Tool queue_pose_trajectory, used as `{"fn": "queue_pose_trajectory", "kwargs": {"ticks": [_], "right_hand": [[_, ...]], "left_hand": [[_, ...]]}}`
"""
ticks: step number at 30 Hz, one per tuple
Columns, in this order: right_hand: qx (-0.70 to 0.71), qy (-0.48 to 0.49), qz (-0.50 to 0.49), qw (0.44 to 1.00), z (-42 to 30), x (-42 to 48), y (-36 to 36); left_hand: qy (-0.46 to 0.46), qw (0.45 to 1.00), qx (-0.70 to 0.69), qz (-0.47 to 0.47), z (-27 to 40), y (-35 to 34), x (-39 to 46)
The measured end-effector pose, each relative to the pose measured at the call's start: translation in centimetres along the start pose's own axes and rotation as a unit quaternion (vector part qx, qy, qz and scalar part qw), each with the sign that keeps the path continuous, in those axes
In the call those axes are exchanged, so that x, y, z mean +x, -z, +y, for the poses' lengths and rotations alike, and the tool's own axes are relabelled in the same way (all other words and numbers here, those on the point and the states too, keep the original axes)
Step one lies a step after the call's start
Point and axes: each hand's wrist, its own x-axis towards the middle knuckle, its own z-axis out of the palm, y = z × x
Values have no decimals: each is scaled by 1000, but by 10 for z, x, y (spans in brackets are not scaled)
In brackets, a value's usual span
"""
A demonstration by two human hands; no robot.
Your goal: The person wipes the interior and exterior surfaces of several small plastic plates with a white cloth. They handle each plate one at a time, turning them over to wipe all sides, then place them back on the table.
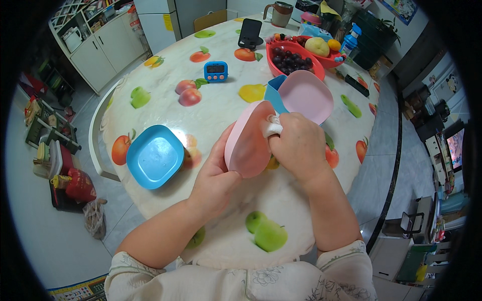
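Observation:
My left hand (218, 177) grips a pink plastic dish (248, 150) by its rim, tilted on edge above the table. My right hand (301, 146) holds a bunched white cloth (272, 127) against the dish's inner face. Left of my hands, a blue square dish (155, 156) lies flat on the table. Beyond my right hand sits another pink dish (307, 94), leaning on a blue holder (275, 88); its lower part is hidden behind my hand.
The tablecloth (222, 240) has a fruit print. Farther back are a blue digital timer (215, 72), a phone stand (249, 34), a red tray (269, 60) of grapes and fruit, a mug (281, 15) and a blue spray bottle (350, 39). A black oblong object (356, 85) lies near the right edge.

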Motion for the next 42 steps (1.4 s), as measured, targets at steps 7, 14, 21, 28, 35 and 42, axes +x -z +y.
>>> {"fn": "queue_pose_trajectory", "kwargs": {"ticks": [7,14,21,28,35,42], "right_hand": [[132,114,115,978,0,6,-11],[265,260,99,923,0,8,-6],[325,307,-66,892,-7,3,2],[220,294,-145,919,-5,-5,-4],[97,201,-80,971,-10,-16,-10],[-18,123,46,991,-2,-8,-12]], "left_hand": [[18,1000,7,8,0,2,-1],[53,997,-30,-41,3,1,1],[52,996,-73,-8,6,0,4],[13,998,-64,26,4,9,4],[5,997,-36,64,7,5,4],[24,998,-20,61,3,7,3]]}}
